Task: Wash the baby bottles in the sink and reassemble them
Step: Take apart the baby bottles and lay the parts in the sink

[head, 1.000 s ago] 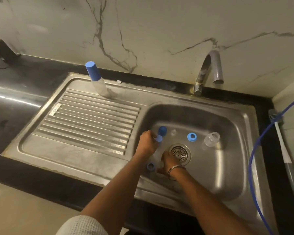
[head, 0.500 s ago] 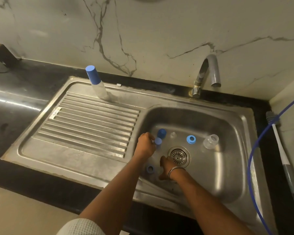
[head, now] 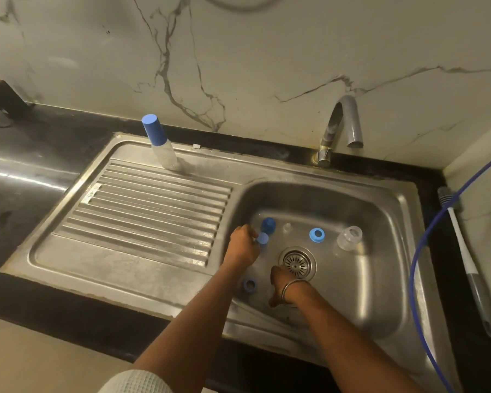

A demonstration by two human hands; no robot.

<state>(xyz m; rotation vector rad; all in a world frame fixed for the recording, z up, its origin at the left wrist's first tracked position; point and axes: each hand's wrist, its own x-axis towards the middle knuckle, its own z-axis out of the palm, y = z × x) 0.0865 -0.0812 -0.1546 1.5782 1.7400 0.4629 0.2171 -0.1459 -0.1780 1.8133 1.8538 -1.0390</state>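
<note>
In the steel sink basin (head: 386, 279) my left hand (head: 242, 248) pinches a small light blue cap (head: 263, 239) near the left wall. Just behind it stands a darker blue cap (head: 268, 224). A clear teat (head: 287, 228), a blue screw ring (head: 317, 234) and a short clear bottle body (head: 349, 238) lie along the back of the basin floor. A second blue ring (head: 250, 285) lies between my wrists. My right hand (head: 279, 286) is low on the basin floor beside the drain (head: 296, 263), back upward, fingers hidden. An assembled bottle (head: 159, 143) with a blue cap stands on the drainboard.
The ribbed drainboard (head: 142, 211) lies left of the basin. The tap (head: 340, 129) arches over the back rim, with no water running. A white bottle brush (head: 462, 251) lies on the black counter at right, crossed by a blue hose (head: 425, 236).
My left hand with the light blue cap has barely shifted. The right hand stays low by the drain. The camera has tilted slightly.
</note>
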